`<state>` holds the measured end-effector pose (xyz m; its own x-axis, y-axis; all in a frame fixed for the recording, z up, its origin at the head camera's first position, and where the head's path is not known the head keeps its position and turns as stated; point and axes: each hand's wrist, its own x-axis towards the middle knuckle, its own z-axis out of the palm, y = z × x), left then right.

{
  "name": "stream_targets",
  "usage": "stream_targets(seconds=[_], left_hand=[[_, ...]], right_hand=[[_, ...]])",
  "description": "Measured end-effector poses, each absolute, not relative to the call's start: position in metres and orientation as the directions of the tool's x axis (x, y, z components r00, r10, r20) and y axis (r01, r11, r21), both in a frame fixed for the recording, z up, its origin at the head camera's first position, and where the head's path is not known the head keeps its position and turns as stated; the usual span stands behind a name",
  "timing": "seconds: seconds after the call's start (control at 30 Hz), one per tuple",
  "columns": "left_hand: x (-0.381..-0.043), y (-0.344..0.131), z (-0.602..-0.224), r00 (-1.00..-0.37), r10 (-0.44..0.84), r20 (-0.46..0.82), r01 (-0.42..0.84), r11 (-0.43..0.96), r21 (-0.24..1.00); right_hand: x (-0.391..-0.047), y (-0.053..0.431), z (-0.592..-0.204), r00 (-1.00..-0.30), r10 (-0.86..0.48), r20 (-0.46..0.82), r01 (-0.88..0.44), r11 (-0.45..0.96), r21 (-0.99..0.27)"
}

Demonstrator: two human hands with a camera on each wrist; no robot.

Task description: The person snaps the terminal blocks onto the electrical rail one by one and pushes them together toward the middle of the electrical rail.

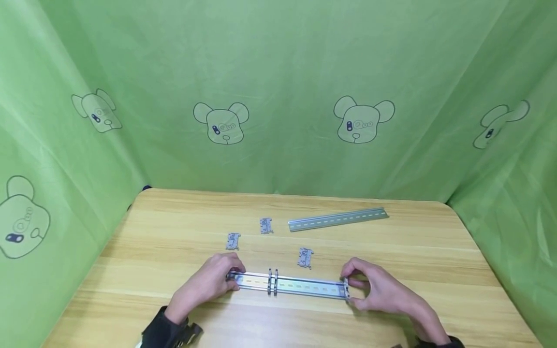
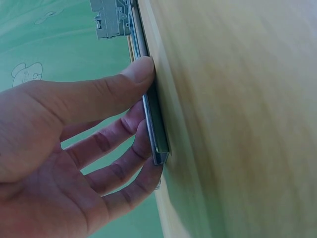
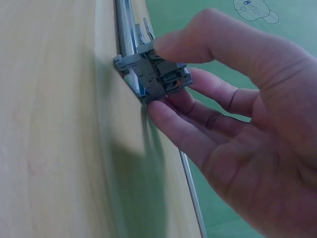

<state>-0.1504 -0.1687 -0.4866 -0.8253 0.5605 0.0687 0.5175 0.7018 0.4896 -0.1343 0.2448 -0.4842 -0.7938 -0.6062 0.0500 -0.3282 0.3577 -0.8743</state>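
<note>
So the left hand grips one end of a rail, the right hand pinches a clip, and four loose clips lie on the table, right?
Not four: the head view shows three loose clips on the table. The left hand does grip one end of a rail, and the right hand does pinch a clip.

Rail (image 1: 311,287) between hands (image 1: 211,278) (image 1: 383,290), apparently bearing three modules (image 1: 276,282), three others (image 1: 305,257) behind, second rail (image 1: 338,219) beyond

The near rail (image 1: 290,282) is shiny silver, the far rail (image 1: 330,217) duller grey, both dashed with pale slots. The clips (image 1: 304,257) are grey, the table (image 1: 174,217) yellowish woodgrain, the curtain (image 1: 287,58) green with dark-outlined animal heads (image 1: 359,133).
</note>
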Motion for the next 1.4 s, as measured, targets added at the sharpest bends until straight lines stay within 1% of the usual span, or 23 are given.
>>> stream_targets(seconds=[0.1,0.23,0.37,0.57,0.73,0.93,1.23,1.4], left_hand=[[-0.151,-0.169,-0.487,-0.825,0.561,0.068,0.518,0.702,0.49],[-0.15,-0.168,-0.485,-0.823,0.564,0.069,0.52,0.698,0.491],[-0.15,-0.168,-0.484,-0.822,0.566,0.067,0.522,0.7,0.487],[-0.15,-0.168,-0.483,-0.816,0.574,0.072,0.535,0.702,0.47],[-0.151,-0.168,-0.484,-0.815,0.574,0.08,0.539,0.701,0.467],[-0.15,-0.168,-0.483,-0.819,0.569,0.075,0.531,0.702,0.474],[-0.149,-0.168,-0.483,-0.818,0.57,0.073,0.534,0.708,0.462],[-0.149,-0.168,-0.483,-0.818,0.571,0.072,0.535,0.707,0.462]], right_hand=[[-0.136,0.242,-0.486,-0.792,-0.609,0.053,-0.314,0.331,-0.89],[-0.136,0.235,-0.487,-0.799,-0.6,0.048,-0.307,0.339,-0.889],[-0.136,0.225,-0.488,-0.81,-0.583,0.058,-0.333,0.377,-0.864],[-0.135,0.215,-0.489,-0.837,-0.539,0.095,-0.4,0.482,-0.78],[-0.134,0.209,-0.492,-0.847,-0.52,0.108,-0.414,0.518,-0.749],[-0.134,0.195,-0.495,-0.844,-0.52,0.136,-0.439,0.523,-0.73],[-0.132,0.168,-0.496,-0.816,-0.516,0.26,-0.535,0.505,-0.677],[-0.132,0.157,-0.496,-0.811,-0.516,0.275,-0.544,0.492,-0.68]])
